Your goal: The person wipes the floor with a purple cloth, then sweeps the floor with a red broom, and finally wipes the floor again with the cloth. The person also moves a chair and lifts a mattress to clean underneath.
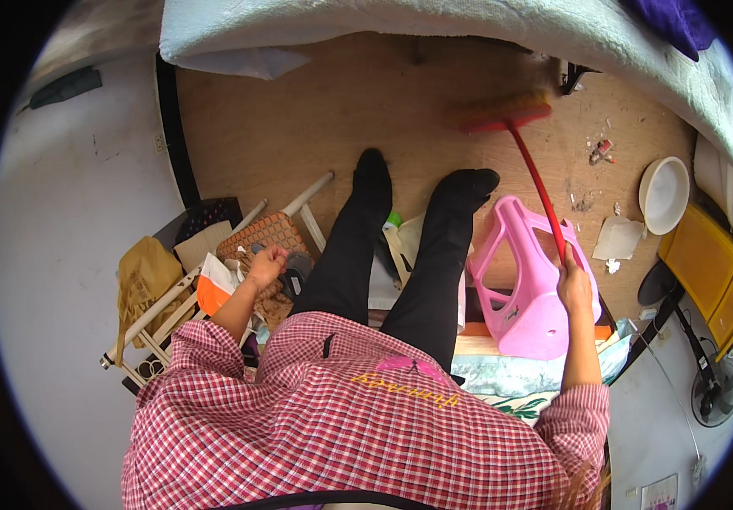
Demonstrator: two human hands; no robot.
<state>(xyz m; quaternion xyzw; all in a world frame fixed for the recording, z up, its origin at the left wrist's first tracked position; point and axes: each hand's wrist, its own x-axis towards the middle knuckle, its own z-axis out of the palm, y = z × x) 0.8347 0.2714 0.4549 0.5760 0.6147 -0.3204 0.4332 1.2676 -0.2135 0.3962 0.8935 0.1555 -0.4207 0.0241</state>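
My right hand (575,287) is closed around the red handle of a broom (535,175). The broom's red head and blurred yellowish bristles rest on or just over the wooden floor (264,115), beyond my feet. A pink plastic stool (529,319) lies tipped beside that hand and partly under it. My left hand (269,266) is raised with bent fingers, near dark slippers (295,280) and a chair with a woven orange seat (263,236); I cannot tell whether it holds anything. Small litter with a red scrap (602,151) lies right of the broom head.
A bed with a pale fleecy cover (405,19) spans the far side. At the right are a white basin (664,196), a piece of paper (619,238), a yellow cabinet or crate (704,255) and a black fan (717,389). A brown bag (143,274) stands at the left.
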